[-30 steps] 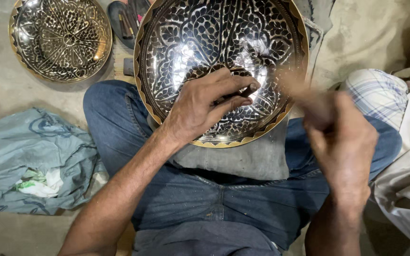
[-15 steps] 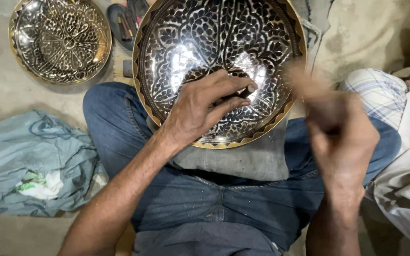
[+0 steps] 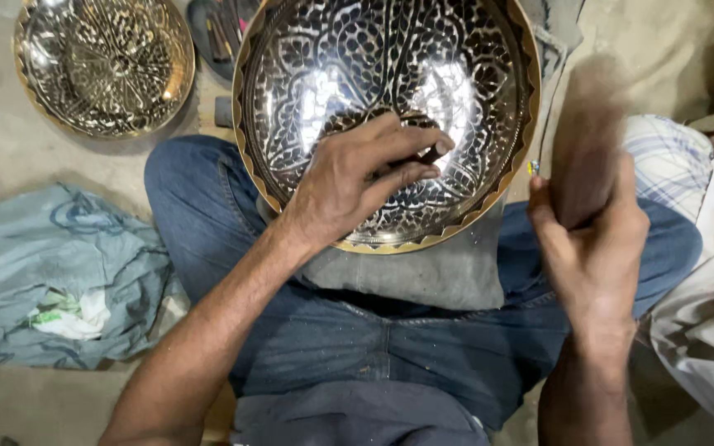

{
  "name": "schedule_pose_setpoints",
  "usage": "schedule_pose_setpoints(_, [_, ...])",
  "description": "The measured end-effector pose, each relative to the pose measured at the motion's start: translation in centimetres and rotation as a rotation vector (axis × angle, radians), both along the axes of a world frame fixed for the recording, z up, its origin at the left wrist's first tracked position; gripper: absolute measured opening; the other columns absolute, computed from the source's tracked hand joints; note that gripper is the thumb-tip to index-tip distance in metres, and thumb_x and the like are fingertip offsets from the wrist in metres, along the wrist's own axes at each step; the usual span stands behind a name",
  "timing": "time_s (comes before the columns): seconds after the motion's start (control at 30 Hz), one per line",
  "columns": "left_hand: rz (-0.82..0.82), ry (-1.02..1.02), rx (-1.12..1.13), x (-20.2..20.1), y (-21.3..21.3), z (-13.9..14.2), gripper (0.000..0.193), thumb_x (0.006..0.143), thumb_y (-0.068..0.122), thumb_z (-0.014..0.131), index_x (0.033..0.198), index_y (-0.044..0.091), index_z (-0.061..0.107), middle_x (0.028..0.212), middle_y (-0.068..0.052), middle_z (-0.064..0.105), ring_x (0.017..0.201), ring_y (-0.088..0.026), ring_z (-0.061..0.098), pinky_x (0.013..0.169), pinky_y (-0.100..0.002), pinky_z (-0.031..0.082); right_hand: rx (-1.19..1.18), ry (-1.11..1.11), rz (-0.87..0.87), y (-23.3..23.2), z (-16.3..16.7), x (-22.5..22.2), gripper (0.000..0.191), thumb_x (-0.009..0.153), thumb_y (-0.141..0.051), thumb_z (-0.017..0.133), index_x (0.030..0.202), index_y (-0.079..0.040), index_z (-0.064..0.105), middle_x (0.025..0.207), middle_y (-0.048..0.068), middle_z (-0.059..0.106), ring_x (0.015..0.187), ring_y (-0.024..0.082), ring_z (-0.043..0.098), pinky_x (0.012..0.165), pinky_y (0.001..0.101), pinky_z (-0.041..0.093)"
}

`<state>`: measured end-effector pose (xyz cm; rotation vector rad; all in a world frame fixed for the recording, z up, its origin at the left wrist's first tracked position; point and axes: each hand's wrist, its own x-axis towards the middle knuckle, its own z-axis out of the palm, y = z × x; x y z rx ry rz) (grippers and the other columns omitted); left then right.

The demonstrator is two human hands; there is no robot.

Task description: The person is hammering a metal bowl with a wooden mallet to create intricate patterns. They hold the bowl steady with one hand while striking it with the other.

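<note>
A large round metal plate (image 3: 349,58) with dark engraved floral patterns and a scalloped brass rim rests on a grey cushion (image 3: 431,277) on my lap. My left hand (image 3: 357,177) lies on the plate's lower middle, its fingers pinching a small dark tool whose tip touches the engraved surface. My right hand (image 3: 592,239) is raised to the right of the plate, closed round a brown wooden mallet (image 3: 584,136) that is blurred by motion.
A second, smaller engraved brass plate (image 3: 101,62) lies on the floor at the upper left. A dark tray with small tools (image 3: 216,37) sits between the plates. A crumpled blue-grey cloth (image 3: 59,272) lies at the left. Another person's checked fabric (image 3: 671,157) and pale clothing are at the right.
My right hand with the mallet has swung up and away from the plate's right edge. My left hand keeps the tool on nearly the same spot.
</note>
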<state>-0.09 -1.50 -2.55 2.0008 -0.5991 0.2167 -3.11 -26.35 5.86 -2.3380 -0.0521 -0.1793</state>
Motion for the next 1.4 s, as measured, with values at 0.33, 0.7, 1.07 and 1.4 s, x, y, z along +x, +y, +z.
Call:
schedule_pose_setpoints(0.33, [0.154,0.040,-0.234,-0.5,0.6,0.7,0.022,0.106,0.014,0.070,0.128,0.011,0.069,0.115,-0.008,0.071,0.103,-0.015,0.077,0.085,-0.024,0.070,-0.276,-0.071,0.056,-1.7,-1.9,-0.6,0.034,0.094,-0.004,0.078,0.120,0.001,0.056,0.099,0.019,0.070,0.087,0.030,0.073,0.074,0.0408,0.056])
schedule_pose_setpoints(0.7, [0.339,-0.008,-0.145,-2.3,-2.0,-0.2,0.027,0.105,0.019,0.066,0.132,0.012,0.065,0.111,-0.005,0.070,0.097,-0.014,0.074,0.080,-0.025,0.069,-0.423,-0.200,0.281,0.1,0.9,0.7,0.038,0.084,-0.002,0.080,0.118,-0.002,0.062,0.101,0.016,0.069,0.093,0.033,0.070,0.083,0.0418,0.055])
schedule_pose_setpoints(1.07, [-0.147,-0.123,0.028,2.5,1.2,0.2,0.029,0.100,0.021,0.073,0.126,0.012,0.066,0.107,-0.002,0.072,0.091,-0.012,0.074,0.080,-0.024,0.065,-0.472,-0.132,0.158,-0.3,0.2,0.1,0.040,0.086,-0.005,0.081,0.123,-0.006,0.065,0.100,0.014,0.071,0.090,0.032,0.071,0.081,0.0419,0.054])
schedule_pose_setpoints(1.4, [-0.130,-0.066,0.035,2.0,0.9,0.3,0.034,0.097,0.018,0.075,0.130,0.015,0.066,0.109,-0.001,0.072,0.094,-0.012,0.075,0.084,-0.024,0.067,-0.431,-0.195,0.105,-1.5,-1.3,-0.6,0.036,0.092,-0.007,0.083,0.121,-0.003,0.063,0.099,0.016,0.071,0.093,0.031,0.072,0.081,0.0414,0.056])
